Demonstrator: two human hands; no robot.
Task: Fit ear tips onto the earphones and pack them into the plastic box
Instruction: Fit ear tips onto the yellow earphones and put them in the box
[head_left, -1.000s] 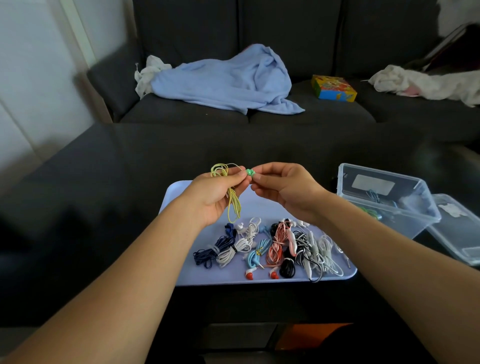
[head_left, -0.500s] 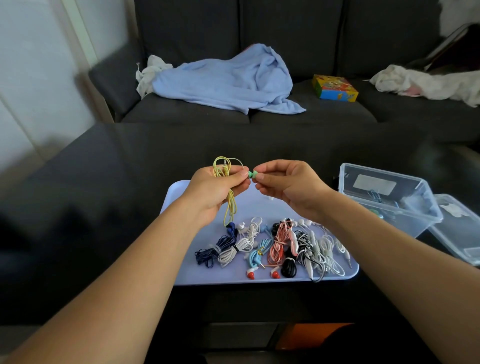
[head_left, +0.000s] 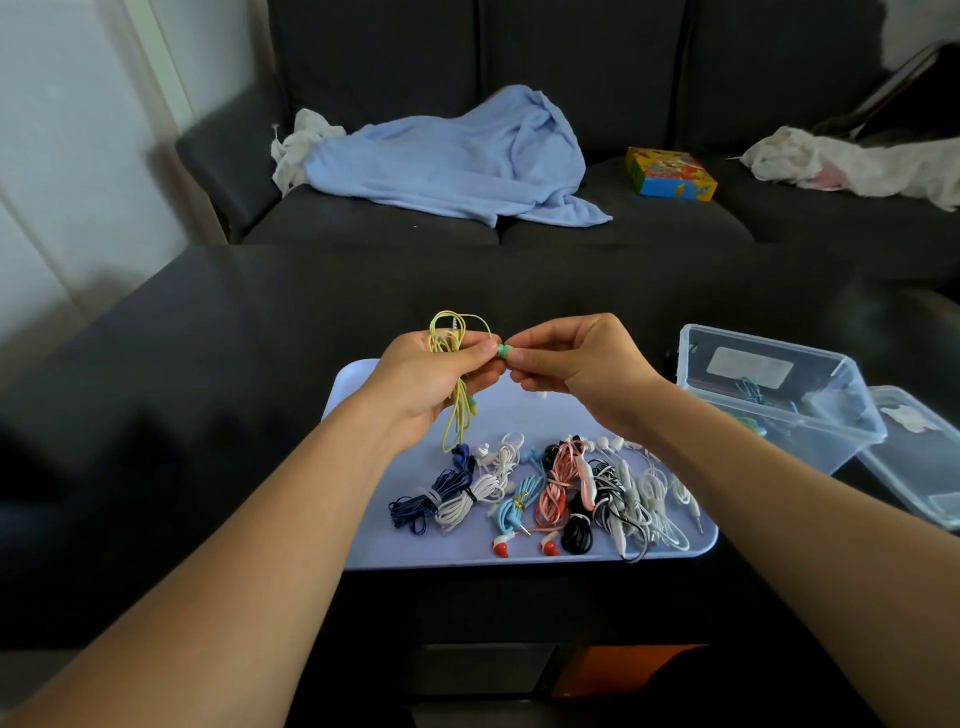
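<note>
Left hand (head_left: 426, 379): raised above the tray, fingers curled round a bundled yellow earphone cable (head_left: 451, 358); loops stand out above the fist, a tail hangs below. Thumb and forefinger pinch the earbud end, presenting it toward 3 o'clock, probably to keep it steady.

Right hand (head_left: 576, 364): level with the left, fingertips almost touching it. Pinches a small green ear tip (head_left: 503, 351) at the junction of the two hands. Judged step: pressing the tip onto the bud; whether it is seated cannot be told, being mostly hidden by fingers.

Lavender tray (head_left: 519, 558): directly below the hands, at 6 o'clock. Holds a row of coiled earphones (head_left: 545, 488) in navy, white, light blue, pink, black and striped; apparently the stock awaiting tips. Two red buds lie near its front edge.

Clear plastic box (head_left: 769, 395): at 3 to 4 o'clock of the hands, just beside the tray, open-topped, within easy reach for packing. Some cable shows inside. Its lid (head_left: 919, 457) seemingly rests against the far side.

Dark table (head_left: 208, 364): bears all of the above.

Sofa (head_left: 649, 228): at 12 o'clock, carrying a blue blanket (head_left: 457, 156), a colourful small box (head_left: 670, 174) and pale cloths.
</note>
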